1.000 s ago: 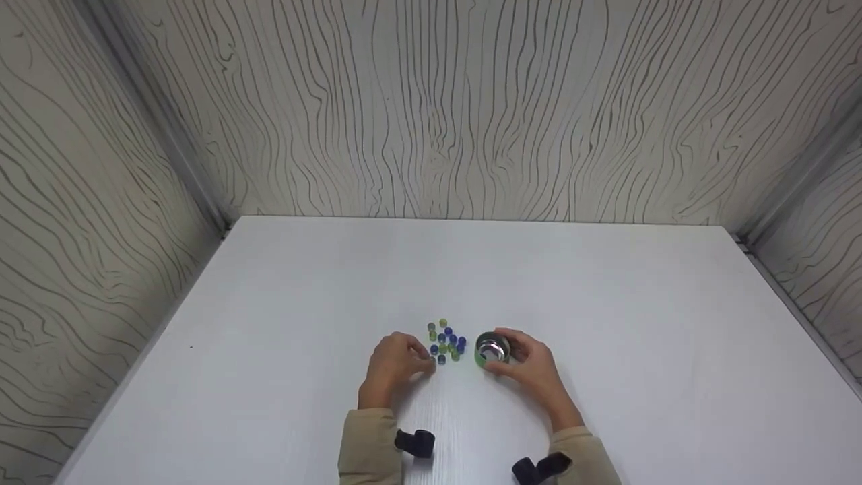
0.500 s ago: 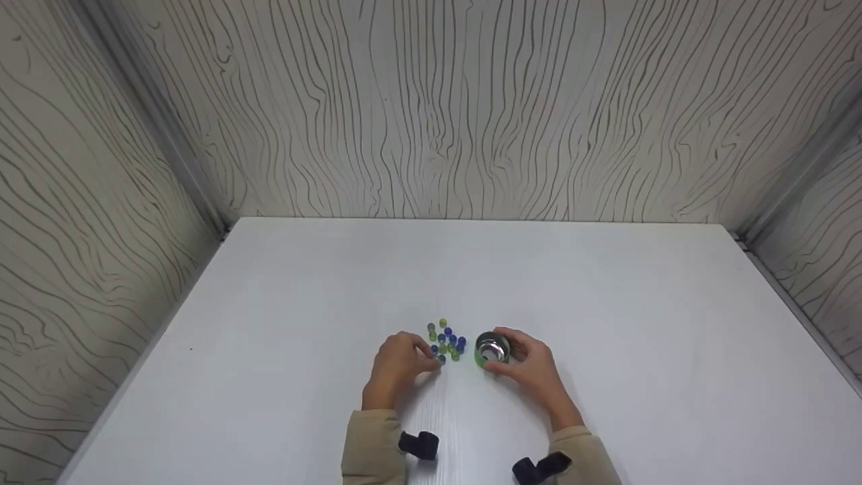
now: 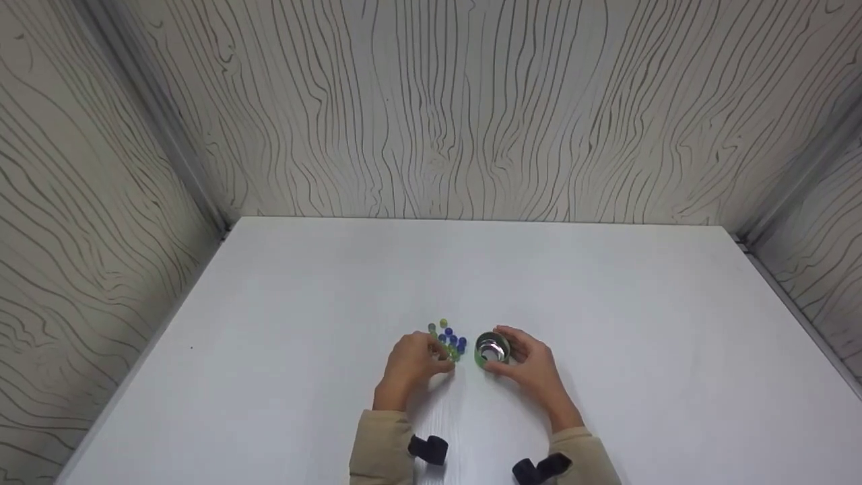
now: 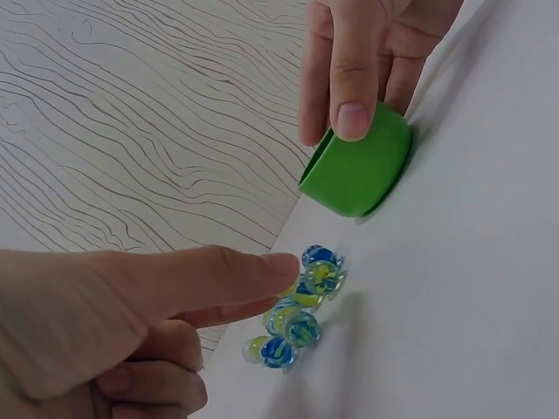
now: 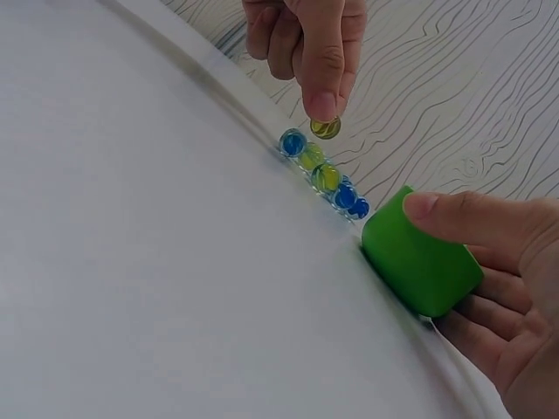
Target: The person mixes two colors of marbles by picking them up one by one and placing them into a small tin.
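Observation:
My left hand (image 3: 412, 360) pinches a yellow marble (image 5: 325, 127) between thumb and index finger, just above the other marbles; the remaining fingers curl in. Beneath and beyond it, several blue and yellow-green glass marbles (image 3: 452, 340) lie in a loose cluster on the white table, partly hidden by this hand in the head view. My right hand (image 3: 532, 364) holds a small green cup (image 5: 419, 253) from its right side, thumb in front and fingers behind. The cup stands upright on the table just right of the marbles, its silvery inside visible from above.
The white table (image 3: 303, 289) extends on all sides of the hands. Wood-grain patterned panels (image 3: 438, 114) rise behind it and at both sides. Black wrist cameras (image 3: 429, 450) sit on both beige sleeves (image 3: 384, 444).
My left hand has moved slightly right, from the cluster's left edge to over its near side, where it now has a marble. The right hand and cup have stayed put.

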Demonstrator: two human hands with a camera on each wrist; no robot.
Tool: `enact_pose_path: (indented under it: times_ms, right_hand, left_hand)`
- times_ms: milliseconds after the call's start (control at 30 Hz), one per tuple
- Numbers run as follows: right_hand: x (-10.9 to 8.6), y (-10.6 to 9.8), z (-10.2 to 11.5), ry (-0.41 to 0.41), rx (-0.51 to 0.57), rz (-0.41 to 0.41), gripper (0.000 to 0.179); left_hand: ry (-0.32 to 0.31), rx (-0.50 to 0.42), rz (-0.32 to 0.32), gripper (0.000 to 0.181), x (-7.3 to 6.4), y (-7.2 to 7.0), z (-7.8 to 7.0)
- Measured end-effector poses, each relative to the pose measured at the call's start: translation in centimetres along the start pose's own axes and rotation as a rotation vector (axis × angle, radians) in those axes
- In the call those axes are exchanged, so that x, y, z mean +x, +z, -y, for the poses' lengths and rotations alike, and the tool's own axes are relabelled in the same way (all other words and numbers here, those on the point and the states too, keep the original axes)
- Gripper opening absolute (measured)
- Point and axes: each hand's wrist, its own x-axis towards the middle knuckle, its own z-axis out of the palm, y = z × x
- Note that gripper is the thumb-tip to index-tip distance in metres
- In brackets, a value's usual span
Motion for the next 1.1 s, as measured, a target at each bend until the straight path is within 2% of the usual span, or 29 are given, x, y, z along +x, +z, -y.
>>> enact_pose_path:
  times_ms: [233, 400, 700, 1100]
  right_hand:
    - [-0.1, -0.1, 0.0, 0.004, 0.006, 0.008, 0.064]
    - [0.0, -0.1, -0.1, 0.001, 0.016, 0.018, 0.064]
    - [0.1, -0.2, -0.3, -0.012, 0.022, 0.02, 0.063]
    - [0.1, -0.2, -0.2, -0.008, 0.017, 0.024, 0.061]
  left_hand:
    - [0.043, 0.015, 0.004, 0.016, 0.0, 0.3, -0.4]
    - [0.107, 0.005, -0.021, 0.015, 0.0, 0.5, -0.6]
    - [0.179, -0.016, -0.075, 0.016, 0.2, 1.2, -1.3]
    - [0.241, 0.004, -0.134, 0.016, 0.4, 2.1, -2.0]
